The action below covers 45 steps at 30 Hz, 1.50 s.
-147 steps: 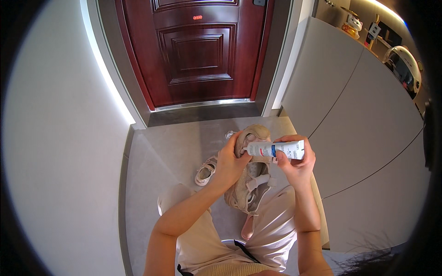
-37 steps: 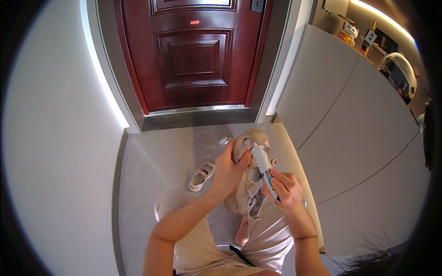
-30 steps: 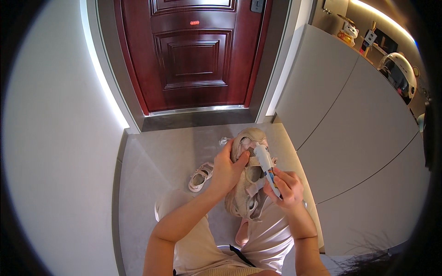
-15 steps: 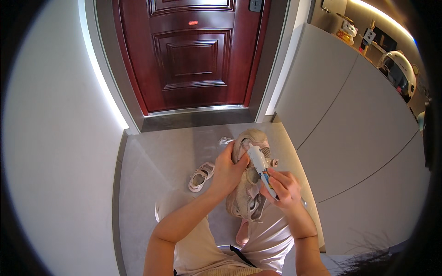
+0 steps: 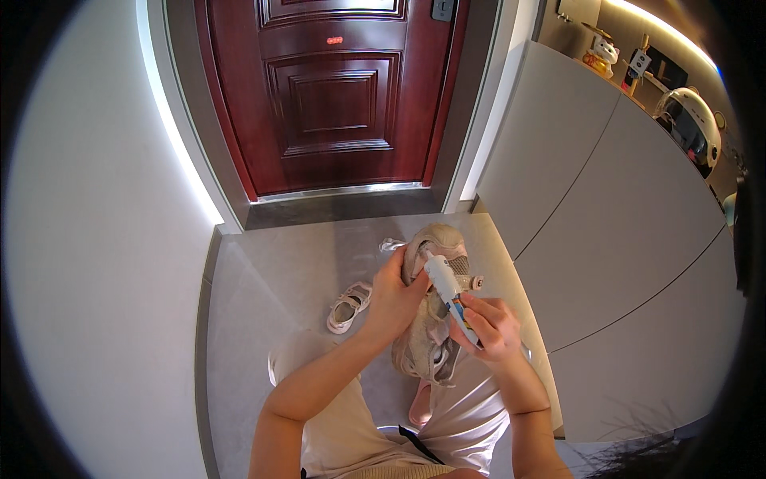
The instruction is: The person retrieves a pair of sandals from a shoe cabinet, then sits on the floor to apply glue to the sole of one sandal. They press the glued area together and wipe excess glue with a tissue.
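At the bottom centre, the person's cream trousers (image 5: 343,423) spread to either side, with a bit of pink footwear (image 5: 420,403) between them. Above the lap, near the middle of the frame, is a worn beige shoe (image 5: 437,236), toe end up toward the door. The left hand (image 5: 395,291) has it clasped by its left side, fingers around the edge and thumb over the top, I'd say to keep it from turning under the nozzle. The right hand (image 5: 491,326) pinches the lower end of a white tube (image 5: 444,276), thumb against fingers, tilted so the nozzle meets the shoe near its toe; gripping that end seems to leave the tip in sight.

Left of the shoe, a small pale pink shoe (image 5: 349,309) sits on the grey floor (image 5: 263,291), and a little crumpled white thing (image 5: 390,244) lies just past the left fingers. The roomier side is the left, between that forearm and the white wall (image 5: 96,239); on the right, the curved grey cabinet (image 5: 582,199) crowds the elbow more. Farther off, a white helmet (image 5: 696,124) rests at upper right, and the dark red door (image 5: 331,104) stands at top centre.
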Available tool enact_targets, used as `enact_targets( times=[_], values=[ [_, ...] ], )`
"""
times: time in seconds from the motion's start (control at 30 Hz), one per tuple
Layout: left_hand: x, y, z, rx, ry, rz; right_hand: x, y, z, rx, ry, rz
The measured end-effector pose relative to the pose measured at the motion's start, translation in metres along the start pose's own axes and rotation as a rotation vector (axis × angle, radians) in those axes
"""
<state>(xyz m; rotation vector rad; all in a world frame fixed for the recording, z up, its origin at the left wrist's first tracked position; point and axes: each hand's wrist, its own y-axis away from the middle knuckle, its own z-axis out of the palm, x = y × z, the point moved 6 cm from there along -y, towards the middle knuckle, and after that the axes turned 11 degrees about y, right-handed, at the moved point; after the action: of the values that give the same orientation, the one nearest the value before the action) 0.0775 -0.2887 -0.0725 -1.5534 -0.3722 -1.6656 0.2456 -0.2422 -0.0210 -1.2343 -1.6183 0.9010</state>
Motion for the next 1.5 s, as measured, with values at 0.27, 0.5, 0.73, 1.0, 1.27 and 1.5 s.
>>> enact_targets(
  times=[0.27,0.5,0.73,1.0,1.27,1.5],
  values=[
    [0.0,0.0,-0.002,0.024,0.01,-0.023,0.002,0.004,-0.003,-0.017,0.054,0.054],
    [0.0,0.0,-0.002,0.029,0.023,-0.006,0.0,0.002,-0.003,0.009,0.063,0.033],
    [0.001,0.0,-0.002,0.037,0.002,-0.007,-0.001,0.003,-0.004,-0.007,0.142,0.032],
    [0.003,0.0,-0.002,0.039,0.006,-0.008,-0.003,0.003,-0.009,-0.02,0.18,0.027],
    [0.006,0.0,-0.003,0.058,-0.02,-0.021,-0.006,0.002,-0.005,-0.007,0.132,-0.021],
    [0.005,-0.001,-0.003,0.056,0.023,-0.006,0.0,0.004,-0.013,0.0,0.206,0.036]
  ],
)
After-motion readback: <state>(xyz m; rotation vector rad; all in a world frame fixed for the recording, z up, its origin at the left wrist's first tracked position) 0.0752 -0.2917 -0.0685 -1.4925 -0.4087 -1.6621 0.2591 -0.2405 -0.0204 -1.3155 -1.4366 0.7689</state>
